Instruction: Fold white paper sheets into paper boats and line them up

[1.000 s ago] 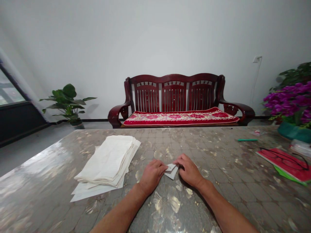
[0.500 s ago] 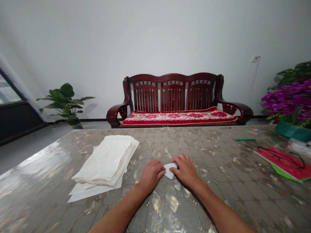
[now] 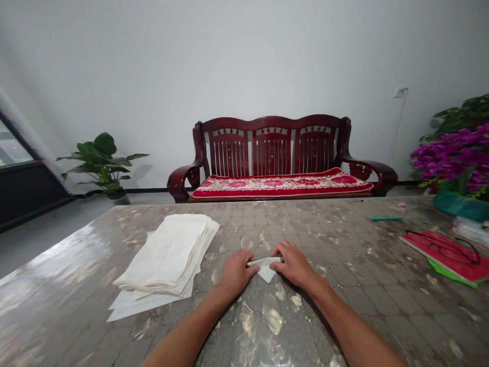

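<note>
A small folded piece of white paper (image 3: 266, 270) is held between my two hands, low over the patterned table (image 3: 328, 326). It looks like a triangle with one point toward me and a straight edge on the far side. My left hand (image 3: 237, 271) pinches its left corner between thumb and curled fingers. At the right corner, my right hand (image 3: 293, 262) grips the paper the same way, thumb on the near face. The fingertips behind the paper are hidden. To the left of my hands lies a stack of white paper sheets (image 3: 168, 255).
On the right are eyeglasses (image 3: 443, 245) on a red book (image 3: 424, 243), a green pen (image 3: 386, 218) and purple flowers in a teal pot (image 3: 460, 206). Beyond the table stand a dark red wooden bench (image 3: 272, 148) and a potted plant (image 3: 105, 160).
My hands have spread slightly apart, and the paper between them now shows a wider, triangular shape with a straight far edge. The paper stack and other objects stay in place.
</note>
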Tool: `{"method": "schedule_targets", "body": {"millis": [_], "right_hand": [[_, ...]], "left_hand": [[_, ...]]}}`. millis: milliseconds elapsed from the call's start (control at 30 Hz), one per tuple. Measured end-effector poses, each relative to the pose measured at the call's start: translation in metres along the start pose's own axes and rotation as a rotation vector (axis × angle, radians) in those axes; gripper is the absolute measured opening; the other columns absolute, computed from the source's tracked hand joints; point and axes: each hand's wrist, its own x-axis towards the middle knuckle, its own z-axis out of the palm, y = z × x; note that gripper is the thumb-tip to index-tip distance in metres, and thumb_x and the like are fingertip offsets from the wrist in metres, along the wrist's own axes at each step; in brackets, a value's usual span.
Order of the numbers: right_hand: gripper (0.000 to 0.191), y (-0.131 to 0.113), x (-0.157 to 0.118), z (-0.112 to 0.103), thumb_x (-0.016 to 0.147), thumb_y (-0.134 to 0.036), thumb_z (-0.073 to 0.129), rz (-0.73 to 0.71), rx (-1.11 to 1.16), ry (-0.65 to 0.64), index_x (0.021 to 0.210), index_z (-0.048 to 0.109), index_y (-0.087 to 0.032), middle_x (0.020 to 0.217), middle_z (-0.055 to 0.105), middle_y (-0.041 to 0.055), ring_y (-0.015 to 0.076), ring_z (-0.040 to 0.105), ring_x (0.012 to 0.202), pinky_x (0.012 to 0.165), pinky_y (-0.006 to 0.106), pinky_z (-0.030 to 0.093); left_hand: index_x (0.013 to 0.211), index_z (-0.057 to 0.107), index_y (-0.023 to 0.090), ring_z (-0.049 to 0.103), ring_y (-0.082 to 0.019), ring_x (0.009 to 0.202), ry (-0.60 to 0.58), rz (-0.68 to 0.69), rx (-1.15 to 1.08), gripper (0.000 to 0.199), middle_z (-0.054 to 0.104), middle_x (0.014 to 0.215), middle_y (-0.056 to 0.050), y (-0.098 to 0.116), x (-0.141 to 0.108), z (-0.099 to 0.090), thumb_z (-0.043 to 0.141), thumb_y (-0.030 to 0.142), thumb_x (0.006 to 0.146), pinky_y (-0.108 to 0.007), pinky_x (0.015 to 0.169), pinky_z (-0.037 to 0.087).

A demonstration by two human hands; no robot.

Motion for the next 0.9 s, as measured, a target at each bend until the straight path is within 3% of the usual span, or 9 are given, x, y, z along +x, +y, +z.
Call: {"method": "schedule_targets", "body": {"millis": [133, 267, 467, 700, 900], "right_hand": [[0.011, -0.005, -0.002, -0.003, 0.089, -0.026, 0.06, -0.146, -0.007, 0.013, 0.088, 0.07, -0.025, 0.082, 0.066, 0.0, 0.0184, 0.053, 0.085, 0.075, 0.028, 0.035], [0.023, -0.01, -0.002, -0.003, 0.096, -0.03, 0.051, -0.234, -0.106, 0.144, 0.091, 0.073, -0.024, 0.083, 0.067, 0.0045, 0.0197, 0.054, 0.083, 0.074, 0.029, 0.035], [0.02, -0.018, -0.002, 0.005, 0.095, -0.025, 0.053, -0.232, -0.267, 0.149, 0.098, 0.073, -0.025, 0.089, 0.07, 0.0071, 0.0228, 0.056, 0.09, 0.078, 0.033, 0.037], [0.019, -0.023, -0.002, 0.022, 0.094, -0.028, 0.058, -0.282, -0.243, 0.091, 0.108, 0.069, -0.022, 0.107, 0.072, 0.009, 0.0236, 0.061, 0.101, 0.087, 0.035, 0.043], [0.027, -0.011, -0.001, 0.029, 0.092, -0.01, 0.052, -0.302, -0.285, 0.057, 0.11, 0.069, -0.021, 0.114, 0.072, 0.008, 0.02, 0.067, 0.103, 0.095, 0.034, 0.048]], "left_hand": [[0.073, 0.06, 0.02, 0.056, -0.019, 0.085, 0.266, 0.159, 0.002, 0.016, 0.063, 0.082, -0.003, -0.005, -0.002, 0.0, 0.057, 0.026, 0.088, -0.028, 0.076, 0.04], [0.077, 0.063, 0.021, 0.054, -0.021, 0.086, 0.37, 0.28, 0.074, 0.016, 0.063, 0.084, -0.005, -0.006, -0.002, -0.004, 0.055, 0.023, 0.092, -0.031, 0.078, 0.039], [0.1, 0.07, 0.025, 0.056, -0.021, 0.089, 0.273, 0.386, 0.175, 0.02, 0.068, 0.091, -0.005, -0.003, 0.001, 0.001, 0.052, 0.033, 0.096, -0.034, 0.08, 0.04], [0.101, 0.071, 0.024, 0.058, -0.022, 0.087, 0.202, 0.393, 0.257, 0.016, 0.07, 0.089, -0.005, -0.007, 0.004, 0.009, 0.056, 0.024, 0.094, -0.034, 0.078, 0.042], [0.093, 0.071, 0.022, 0.06, -0.02, 0.082, 0.17, 0.45, 0.307, 0.012, 0.069, 0.081, -0.004, -0.012, 0.007, 0.017, 0.059, 0.021, 0.092, -0.032, 0.076, 0.045]]}}
